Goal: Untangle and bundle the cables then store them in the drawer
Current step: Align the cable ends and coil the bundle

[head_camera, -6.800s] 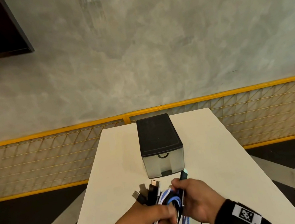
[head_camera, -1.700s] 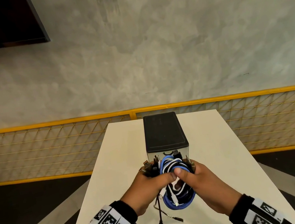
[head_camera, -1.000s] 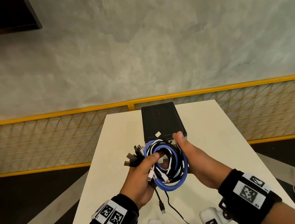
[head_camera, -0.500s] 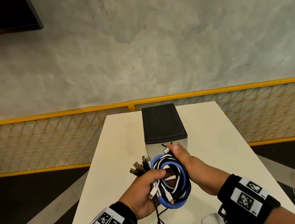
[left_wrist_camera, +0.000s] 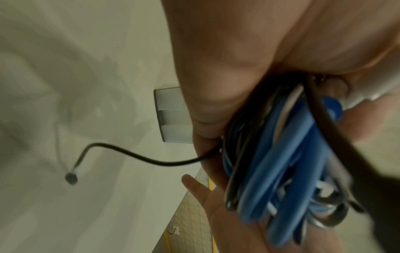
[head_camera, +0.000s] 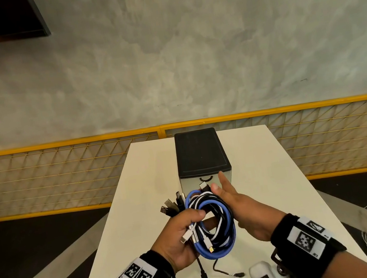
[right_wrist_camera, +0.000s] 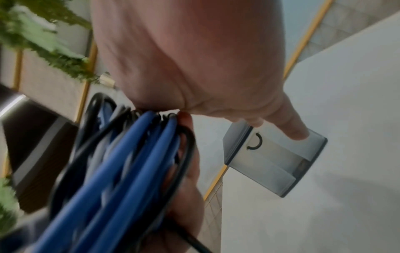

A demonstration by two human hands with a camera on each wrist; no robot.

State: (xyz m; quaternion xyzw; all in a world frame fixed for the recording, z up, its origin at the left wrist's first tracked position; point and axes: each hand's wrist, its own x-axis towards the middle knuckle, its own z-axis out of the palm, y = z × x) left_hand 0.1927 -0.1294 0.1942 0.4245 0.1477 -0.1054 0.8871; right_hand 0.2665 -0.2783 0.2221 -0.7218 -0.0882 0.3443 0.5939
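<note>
The coil (head_camera: 212, 221) has dropped slightly toward the bench (head_camera: 270, 185), upright, plugs pointing away at the drawer (head_camera: 206, 178); left hand (head_camera: 181, 233) grips it, right hand (head_camera: 237, 205) apparently flat alongside, fingers straight.

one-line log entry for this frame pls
stage: cables coiled, not stored | left hand: grips cable bundle | right hand: open beside bundle, fingers extended | drawer: closed | loose ends: hanging over table
</note>
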